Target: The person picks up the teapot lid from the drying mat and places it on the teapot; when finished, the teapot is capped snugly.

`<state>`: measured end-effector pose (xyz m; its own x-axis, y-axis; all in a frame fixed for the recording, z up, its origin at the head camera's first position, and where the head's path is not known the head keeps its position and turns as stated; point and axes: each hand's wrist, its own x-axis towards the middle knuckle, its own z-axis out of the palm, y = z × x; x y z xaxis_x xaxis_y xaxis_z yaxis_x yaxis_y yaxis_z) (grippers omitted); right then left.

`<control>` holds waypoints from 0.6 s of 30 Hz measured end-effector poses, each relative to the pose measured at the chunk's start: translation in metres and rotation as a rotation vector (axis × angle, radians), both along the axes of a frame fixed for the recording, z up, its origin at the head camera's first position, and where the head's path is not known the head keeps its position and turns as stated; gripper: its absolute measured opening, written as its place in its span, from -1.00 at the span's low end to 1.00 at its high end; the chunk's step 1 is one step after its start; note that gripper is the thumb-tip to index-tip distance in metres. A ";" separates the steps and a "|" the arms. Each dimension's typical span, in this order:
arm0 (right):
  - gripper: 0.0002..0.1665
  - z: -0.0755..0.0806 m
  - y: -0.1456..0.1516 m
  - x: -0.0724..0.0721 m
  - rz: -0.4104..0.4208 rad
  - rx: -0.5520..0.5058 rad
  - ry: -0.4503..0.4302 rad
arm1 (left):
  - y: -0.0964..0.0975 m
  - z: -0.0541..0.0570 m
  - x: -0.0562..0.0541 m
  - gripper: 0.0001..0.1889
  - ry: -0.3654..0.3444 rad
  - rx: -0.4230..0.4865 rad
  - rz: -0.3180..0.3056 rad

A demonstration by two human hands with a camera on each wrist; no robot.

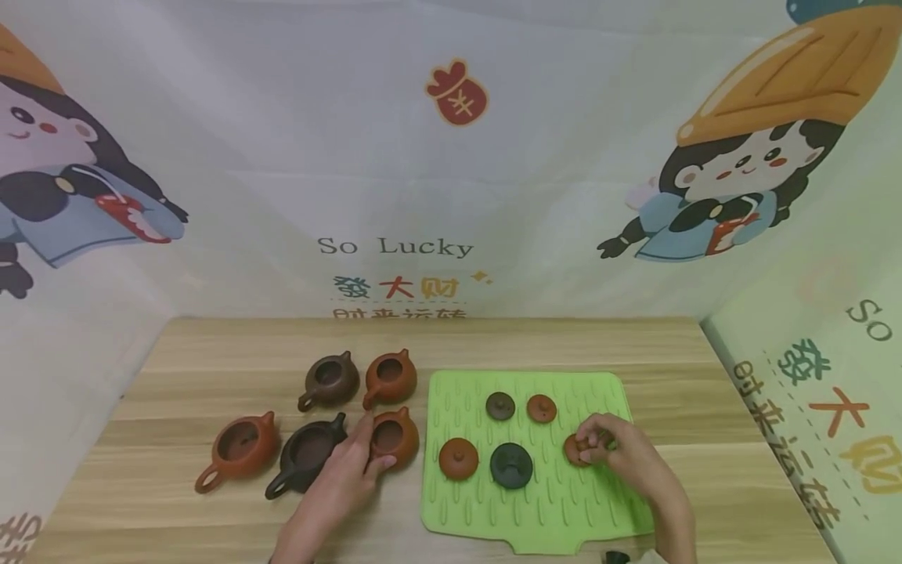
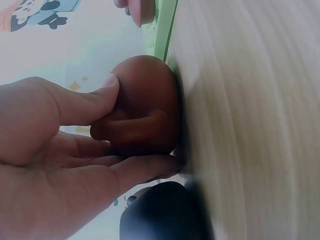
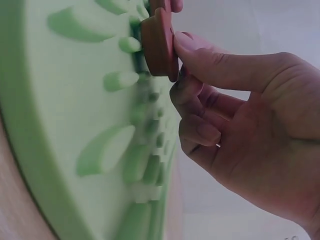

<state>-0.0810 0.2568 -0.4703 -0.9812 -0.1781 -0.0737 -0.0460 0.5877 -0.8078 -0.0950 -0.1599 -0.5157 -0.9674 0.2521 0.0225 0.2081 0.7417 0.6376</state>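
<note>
Nearest the head camera, at the bottom edge just beside the right wrist: small black object (image 1: pixel 617 557), mostly cut off, too little shown to name. Beyond it, right hand (image 1: pixel 625 454), thumb and fingertips pinching small round reddish-brown clay lid (image 1: pixel 573 453) at bright green ridged mat (image 1: pixel 486 514); cannot tell whether touching it. Across from there, left hand (image 1: pixel 345 464), grasping squat lidless reddish-brown clay teapot (image 1: pixel 403 445) on pale wooden tabletop (image 1: pixel 564 345), handle between thumb and fingers. Lid probably light, rigid, brittle, not very slippery; best taken by the knob or opposite edges, sparing the rim. Teapot likely heavier, equally stiff, easily chipped at the spout; best held low around the belly or by the handle. Counted: 2 hands, 1 mat, 5 teapots, 5 lids. Besides the grasped pot, matte black clay teapot (image 1: pixel 304 454) just left of the left hand, 2nd reddish-brown teapot (image 1: pixel 396 382) beyond it, dark brown clay teapot (image 1: pixel 347 385) beyond and leftward, 3rd reddish-brown teapot (image 1: pixel 257 458) farther left. Between the hands, 4 lids: matte black clay lid (image 1: pixel 510 466), dark brown clay lid (image 1: pixel 500 406), 2nd reddish-brown lid (image 1: pixel 459 459), 3rd reddish-brown lid (image 1: pixel 541 409).
</note>
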 end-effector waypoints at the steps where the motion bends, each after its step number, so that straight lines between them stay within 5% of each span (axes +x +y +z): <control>1: -0.79 0.001 -0.001 0.001 -0.005 0.004 0.007 | -0.002 -0.007 -0.002 -0.18 0.011 0.000 -0.001; 8: -0.77 0.009 -0.011 0.002 -0.036 0.061 0.076 | -0.011 -0.031 -0.010 -0.15 0.016 0.007 0.001; 18: -0.76 0.020 -0.025 -0.002 -0.024 0.089 0.150 | -0.008 -0.030 -0.012 -0.16 0.008 0.021 0.002</control>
<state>-0.0828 0.2322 -0.4499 -0.9863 -0.1539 0.0595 -0.1473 0.6588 -0.7377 -0.1073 -0.1679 -0.5458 -0.9677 0.2497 0.0352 0.2117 0.7287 0.6512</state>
